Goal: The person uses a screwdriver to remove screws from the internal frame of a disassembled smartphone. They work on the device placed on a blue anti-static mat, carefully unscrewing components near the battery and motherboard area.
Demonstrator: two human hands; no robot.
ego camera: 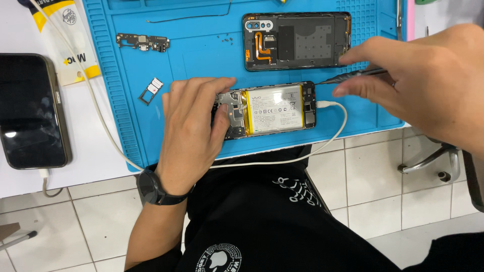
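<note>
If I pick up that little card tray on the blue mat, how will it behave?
The card tray looks thin and open-framed, so probably very light and easily bent. Lying flat on the blue mat, it likely won't roll, but may be fiddly to lift.
</note>
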